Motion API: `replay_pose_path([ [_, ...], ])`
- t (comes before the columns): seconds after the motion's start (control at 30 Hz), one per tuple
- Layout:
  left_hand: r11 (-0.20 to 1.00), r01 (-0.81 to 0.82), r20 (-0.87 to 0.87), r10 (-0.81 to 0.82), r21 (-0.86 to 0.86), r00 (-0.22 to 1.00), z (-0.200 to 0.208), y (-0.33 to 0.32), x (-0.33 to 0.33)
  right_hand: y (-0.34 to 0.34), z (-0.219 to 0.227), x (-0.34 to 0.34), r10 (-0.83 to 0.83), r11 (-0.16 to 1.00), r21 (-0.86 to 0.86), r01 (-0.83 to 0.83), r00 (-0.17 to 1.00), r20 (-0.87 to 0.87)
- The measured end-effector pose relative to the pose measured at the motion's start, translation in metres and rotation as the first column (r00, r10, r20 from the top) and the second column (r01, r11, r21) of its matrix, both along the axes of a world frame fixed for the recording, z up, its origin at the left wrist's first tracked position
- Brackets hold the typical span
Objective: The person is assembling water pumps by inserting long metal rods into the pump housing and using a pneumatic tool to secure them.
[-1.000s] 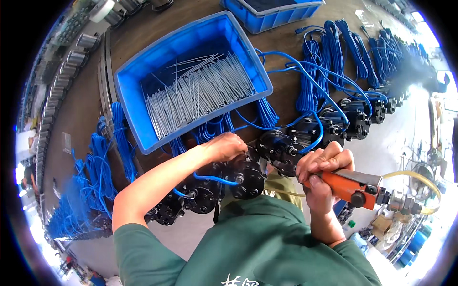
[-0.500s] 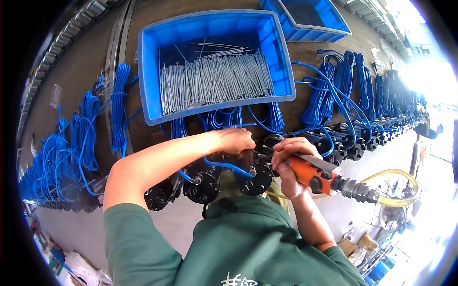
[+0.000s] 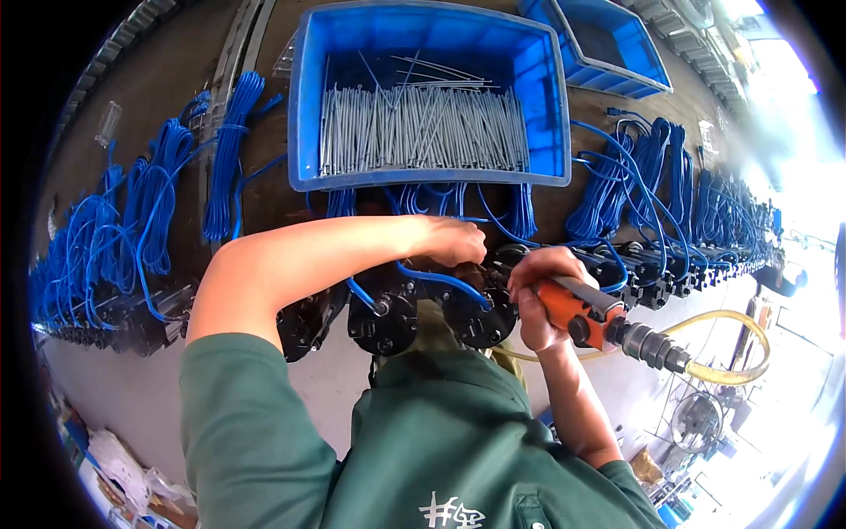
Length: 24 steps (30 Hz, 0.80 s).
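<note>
My right hand (image 3: 545, 280) is wrapped round an orange air-powered driver (image 3: 564, 309), whose silver coupling runs into a yellow hose (image 3: 749, 375). The driver's front end points left, toward the black round-ended units along the bench edge; its tip is hidden. My left hand (image 3: 456, 242) is closed just left of the driver, above a black unit (image 3: 478, 319) with a blue cable plugged into it. What its fingers pinch, if anything, cannot be made out. Another black unit (image 3: 383, 322) with a blue cable sits further left.
Behind my hands stands a blue bin (image 3: 432, 182) with many long metal rods (image 3: 432, 132). A second blue bin (image 3: 617, 79) is at the back right. Coiled blue cables (image 3: 231, 167) lie along the bench on both sides. The yellow hose loops at the right.
The view has shifted, so the bench and bins sit higher and a little further right. Both hands stay close together at the same spot, the right still gripping the driver.
</note>
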<state>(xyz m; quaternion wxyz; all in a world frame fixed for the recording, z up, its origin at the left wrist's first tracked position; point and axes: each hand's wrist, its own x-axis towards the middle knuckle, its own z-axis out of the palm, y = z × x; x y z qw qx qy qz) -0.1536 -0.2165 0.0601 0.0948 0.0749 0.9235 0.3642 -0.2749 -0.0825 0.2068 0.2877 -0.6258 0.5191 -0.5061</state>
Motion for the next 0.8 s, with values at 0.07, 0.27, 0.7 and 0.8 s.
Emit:
replay_pose_path([
  [0.07,1.000,0.024,-0.006,-0.024,-0.013,1.000,0.004,-0.002,-0.005,-0.001,0.005,0.013,-0.128,0.991,0.069,0.118,0.980,0.155],
  [0.27,0.994,-0.106,0.093,0.103,0.023,0.990,0.011,-0.007,-0.004,0.000,0.001,0.005,-0.035,0.999,-0.001,0.035,0.995,0.093],
  [0.7,0.295,-0.786,-0.185,0.955,0.543,0.230,0.191,0.200,0.124,0.033,0.099,0.003,0.331,0.934,-0.242,-0.263,0.892,0.309],
  [0.8,-0.280,-0.812,0.453,0.891,0.512,-0.021,0.070,0.262,0.097,0.027,0.077,0.020,0.440,0.897,-0.175,-0.406,0.858,0.263],
])
